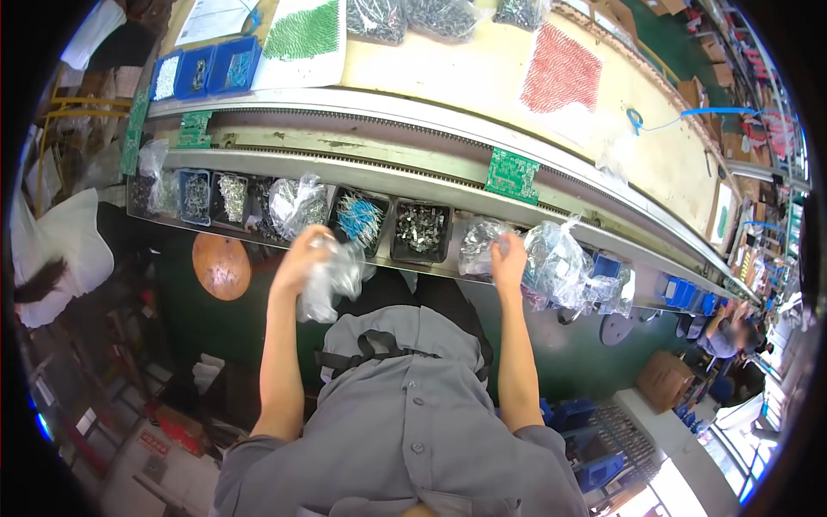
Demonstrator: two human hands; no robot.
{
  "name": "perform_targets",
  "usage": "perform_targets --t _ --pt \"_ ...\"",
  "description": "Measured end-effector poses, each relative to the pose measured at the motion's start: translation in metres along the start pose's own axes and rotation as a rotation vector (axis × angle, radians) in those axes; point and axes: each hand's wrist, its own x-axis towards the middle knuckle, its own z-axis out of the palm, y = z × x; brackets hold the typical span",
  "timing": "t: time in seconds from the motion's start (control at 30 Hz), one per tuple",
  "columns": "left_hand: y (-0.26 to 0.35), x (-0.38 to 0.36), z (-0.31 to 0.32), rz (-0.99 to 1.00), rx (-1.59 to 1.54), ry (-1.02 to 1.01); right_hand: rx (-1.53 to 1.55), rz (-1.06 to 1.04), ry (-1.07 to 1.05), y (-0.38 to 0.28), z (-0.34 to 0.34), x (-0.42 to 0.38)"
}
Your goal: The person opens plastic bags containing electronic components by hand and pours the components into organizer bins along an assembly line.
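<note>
My left hand is closed on a crumpled clear plastic bag, which hangs over the near edge of the parts ledge. What the bag holds, if anything, is blurred. My right hand has its fingers pinched at the right side of another clear plastic bag with small dark parts, resting on the ledge. Between my hands are a black bin of metal-looking parts and a bin of blue-bodied leaded components. A fuller clear bag lies just right of my right hand.
Green circuit boards sit along the conveyor rail beyond the bins. Blue trays and sheets with green pieces and red pieces lie on the far table. A round stool stands at left; another person is at far right.
</note>
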Motion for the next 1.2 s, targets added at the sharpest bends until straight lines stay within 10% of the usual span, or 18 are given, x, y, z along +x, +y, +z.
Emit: perform_targets --t 0.03,0.1,0.17,0.5,0.77,1.2 --pt "-0.020 0.011 0.003 0.282 0.503 -0.059 0.034 -0.033 0.029 0.000 -0.007 0.002" --pt "-0.026 0.015 0.031 -0.068 0.751 -0.199 0.085 0.056 0.025 -0.001 -0.018 0.001" --pt "-0.057 0.032 0.056 -0.012 1.095 -0.173 0.115 0.199 -0.010 0.004 -0.026 -0.001" --pt "-0.105 0.066 0.105 0.053 1.038 0.339 0.518 0.374 0.027 -0.007 -0.046 -0.009" --pt "-0.089 0.065 0.087 0.004 0.970 0.067 0.696 0.403 0.015 0.000 -0.067 0.002" --pt "-0.084 0.046 0.097 -0.042 0.989 0.293 0.761 0.282 -0.048 -0.047 -0.074 0.041"
